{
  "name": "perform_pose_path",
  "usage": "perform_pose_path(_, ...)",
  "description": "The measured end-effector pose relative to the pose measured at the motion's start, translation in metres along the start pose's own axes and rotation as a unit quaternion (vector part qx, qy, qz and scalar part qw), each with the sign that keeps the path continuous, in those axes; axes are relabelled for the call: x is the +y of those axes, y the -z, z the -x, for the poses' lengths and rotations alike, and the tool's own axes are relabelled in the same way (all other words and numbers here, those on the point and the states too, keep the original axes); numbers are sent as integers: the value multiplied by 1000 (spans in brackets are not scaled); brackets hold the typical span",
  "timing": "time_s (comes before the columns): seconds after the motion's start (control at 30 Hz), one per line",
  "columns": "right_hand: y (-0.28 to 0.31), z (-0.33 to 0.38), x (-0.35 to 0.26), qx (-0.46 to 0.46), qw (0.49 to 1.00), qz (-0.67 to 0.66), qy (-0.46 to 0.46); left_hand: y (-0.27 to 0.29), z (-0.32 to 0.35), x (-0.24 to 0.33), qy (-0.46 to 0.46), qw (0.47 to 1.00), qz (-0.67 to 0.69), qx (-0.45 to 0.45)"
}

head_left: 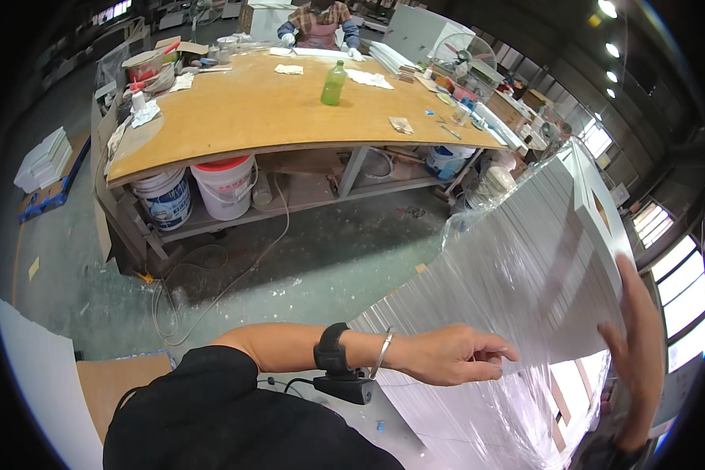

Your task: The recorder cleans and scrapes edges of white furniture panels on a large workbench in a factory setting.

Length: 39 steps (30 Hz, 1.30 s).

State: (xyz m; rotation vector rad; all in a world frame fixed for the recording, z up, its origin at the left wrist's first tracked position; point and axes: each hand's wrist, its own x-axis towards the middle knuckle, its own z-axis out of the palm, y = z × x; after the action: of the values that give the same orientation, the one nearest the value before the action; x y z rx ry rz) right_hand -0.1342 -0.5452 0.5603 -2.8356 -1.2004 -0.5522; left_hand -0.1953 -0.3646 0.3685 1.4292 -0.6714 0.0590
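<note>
A tall stack of white panels (pixel 486 266) stands on the right, wrapped round its sides in clear plastic film (pixel 525 407). My left hand (pixel 454 356) reaches across in front of the stack, fingers bent and pinched together at the loose film. That wrist carries a black strap with a small device (pixel 345 388) and a silver bangle (pixel 382 352). On the far right, my right hand (pixel 638 329) has its fingers spread along the edge of a white panel with a cut-out (pixel 591 196) at the stack's outer end.
Ahead is a wooden-topped workbench (pixel 243 106) with a green bottle (pixel 333 84), rags and tools. Buckets (pixel 225 188) sit on its lower shelf. A hose (pixel 270 251) runs over the floor. Another person (pixel 319 31) works at the far side. White boards (pixel 45 160) are stacked at left.
</note>
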Motion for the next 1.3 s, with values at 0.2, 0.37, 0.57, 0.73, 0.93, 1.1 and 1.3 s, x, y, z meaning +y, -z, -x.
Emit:
perform_pose_path(0.2,13,128,128,38,986,-5,-164,-30,-40,-2,58,998,23,-34)
perform_pose_path(0.37,-16,146,173,139,975,-144,-97,-89,-108,4,38,993,106,-24)
perform_pose_path(0.57,-69,107,215,386,900,-190,64,-144,-170,27,10,973,227,47)
perform_pose_path(0.73,-89,80,198,473,780,-399,95,-158,-190,56,15,958,246,147)
perform_pose_path(0.93,-69,87,110,399,762,-472,196,-103,-96,96,-26,954,208,215)
perform_pose_path(1.1,-109,116,95,276,712,-628,149,-70,-2,123,-53,900,27,432)
perform_pose_path(1.3,-131,67,105,7,468,-883,21,-78,39,131,-61,884,38,461)
